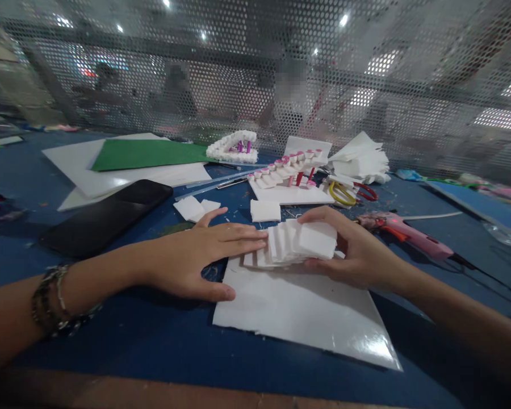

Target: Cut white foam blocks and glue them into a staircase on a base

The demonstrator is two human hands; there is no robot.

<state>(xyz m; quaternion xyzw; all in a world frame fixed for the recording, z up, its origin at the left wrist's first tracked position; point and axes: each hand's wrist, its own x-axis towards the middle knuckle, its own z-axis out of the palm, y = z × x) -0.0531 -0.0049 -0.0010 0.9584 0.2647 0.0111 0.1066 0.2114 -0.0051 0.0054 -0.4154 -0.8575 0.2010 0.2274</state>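
A fanned row of white foam-board pieces (286,245) lies over the back part of a glossy white board (306,318). My right hand (357,247) grips the right end of this row between thumb and fingers. Spread flat, my left hand (198,255) touches the row's left end with its fingertips, the thumb held apart. Just behind the row sits a separate white block (266,211). Some loose white pieces (191,208) lie behind my left fingers. Further back stands a small white staircase model (287,170) with pink-topped steps and pink and red supports.
On the left are a black phone (111,216) and a green sheet (149,154) over white sheets. Yellow-handled scissors (342,193) and a corded pink glue gun (417,234) lie right. A white triangular model (234,147) stands behind. Perforated metal panels (247,68) border the blue table.
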